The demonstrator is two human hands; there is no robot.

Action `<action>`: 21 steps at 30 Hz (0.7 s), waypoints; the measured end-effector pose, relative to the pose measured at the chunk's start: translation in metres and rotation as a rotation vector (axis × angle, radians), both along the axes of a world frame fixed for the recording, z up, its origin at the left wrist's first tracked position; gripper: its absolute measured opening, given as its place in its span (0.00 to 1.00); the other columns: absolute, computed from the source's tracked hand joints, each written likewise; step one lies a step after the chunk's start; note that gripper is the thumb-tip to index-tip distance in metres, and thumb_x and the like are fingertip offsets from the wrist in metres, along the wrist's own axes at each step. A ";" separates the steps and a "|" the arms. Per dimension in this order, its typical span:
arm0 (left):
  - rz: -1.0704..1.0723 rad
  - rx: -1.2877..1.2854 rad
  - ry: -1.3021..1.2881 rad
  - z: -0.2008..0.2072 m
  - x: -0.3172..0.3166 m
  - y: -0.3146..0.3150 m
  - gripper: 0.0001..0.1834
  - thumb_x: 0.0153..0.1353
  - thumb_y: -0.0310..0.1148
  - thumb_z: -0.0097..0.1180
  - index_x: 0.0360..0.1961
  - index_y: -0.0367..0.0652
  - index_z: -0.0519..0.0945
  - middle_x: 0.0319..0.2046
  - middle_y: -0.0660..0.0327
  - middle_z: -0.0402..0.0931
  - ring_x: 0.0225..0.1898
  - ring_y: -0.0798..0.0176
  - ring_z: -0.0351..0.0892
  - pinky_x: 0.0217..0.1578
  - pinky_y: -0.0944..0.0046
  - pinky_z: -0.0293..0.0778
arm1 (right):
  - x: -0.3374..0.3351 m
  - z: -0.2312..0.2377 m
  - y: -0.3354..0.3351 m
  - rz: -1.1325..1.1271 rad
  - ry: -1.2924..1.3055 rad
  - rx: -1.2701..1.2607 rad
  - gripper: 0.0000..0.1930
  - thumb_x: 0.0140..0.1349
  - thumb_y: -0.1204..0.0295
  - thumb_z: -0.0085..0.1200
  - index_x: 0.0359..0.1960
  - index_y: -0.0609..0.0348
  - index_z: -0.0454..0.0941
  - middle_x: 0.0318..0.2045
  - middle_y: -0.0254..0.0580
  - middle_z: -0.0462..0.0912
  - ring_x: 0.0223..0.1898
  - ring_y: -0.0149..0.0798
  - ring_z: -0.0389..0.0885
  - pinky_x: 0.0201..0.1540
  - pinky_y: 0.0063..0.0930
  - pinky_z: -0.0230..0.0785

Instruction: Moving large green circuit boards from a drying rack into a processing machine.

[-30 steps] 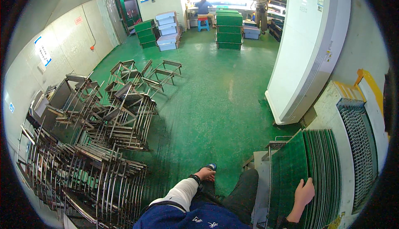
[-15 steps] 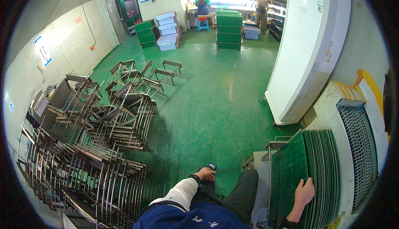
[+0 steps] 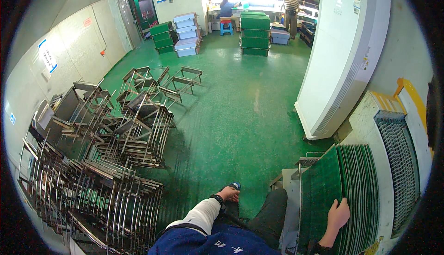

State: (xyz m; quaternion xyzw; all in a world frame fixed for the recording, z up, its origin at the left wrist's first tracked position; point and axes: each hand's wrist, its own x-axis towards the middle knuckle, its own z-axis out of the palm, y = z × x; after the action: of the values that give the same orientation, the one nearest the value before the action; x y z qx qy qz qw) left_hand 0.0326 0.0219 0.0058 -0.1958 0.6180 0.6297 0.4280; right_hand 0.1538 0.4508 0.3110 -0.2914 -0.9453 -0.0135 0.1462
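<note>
My right hand (image 3: 338, 213) rests against the edges of a row of thin green boards (image 3: 360, 185) standing on edge at my right. Its fingers curl at the edge of the broad-faced front green board (image 3: 321, 190), where hand and board meet. My left hand (image 3: 228, 193), with a dark band at the wrist, lies over my left knee, fingers loosely extended and partly hidden. Nothing shows in it. Just beyond it, part of a blue and white shoe (image 3: 236, 185) is visible on the floor.
Metal racks (image 3: 134, 135) lie heaped at left. A tall white cabinet air conditioner (image 3: 337, 61) stands at right, beyond the boards. Farther back are green stacks (image 3: 255, 33), pale blue boxes (image 3: 187, 35), a blue stool (image 3: 226, 27) and people at a lit bench (image 3: 249, 6).
Both my hands keep their places. At the far bench, the seated person now has an arm out beside a green panel, and the person behind the bench shows more fully.
</note>
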 end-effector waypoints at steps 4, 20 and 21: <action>0.013 0.021 0.020 0.004 0.001 0.000 0.20 0.61 0.37 0.55 0.46 0.31 0.70 0.33 0.48 0.78 0.30 0.52 0.83 0.29 0.58 0.80 | 0.000 -0.002 -0.002 0.032 0.082 0.052 0.14 0.58 0.65 0.53 0.35 0.65 0.70 0.25 0.55 0.77 0.29 0.56 0.77 0.31 0.47 0.68; 0.045 0.014 0.000 0.003 0.001 0.000 0.19 0.60 0.36 0.56 0.47 0.33 0.71 0.32 0.50 0.78 0.28 0.55 0.83 0.26 0.61 0.80 | 0.001 -0.013 0.008 0.008 0.027 0.035 0.18 0.60 0.63 0.51 0.45 0.66 0.72 0.31 0.56 0.79 0.33 0.54 0.78 0.35 0.45 0.70; 0.038 0.004 -0.007 0.004 0.002 0.000 0.19 0.60 0.37 0.55 0.47 0.33 0.71 0.32 0.50 0.78 0.28 0.55 0.83 0.26 0.61 0.80 | 0.001 -0.012 0.008 0.001 0.008 0.016 0.19 0.60 0.63 0.51 0.46 0.66 0.71 0.32 0.56 0.79 0.34 0.54 0.78 0.36 0.45 0.70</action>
State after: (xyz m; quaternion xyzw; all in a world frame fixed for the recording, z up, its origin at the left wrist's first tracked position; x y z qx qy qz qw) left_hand 0.0341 0.0223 0.0095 -0.2089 0.6115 0.6383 0.4184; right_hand 0.1550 0.4587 0.2986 -0.2900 -0.9446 -0.0200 0.1522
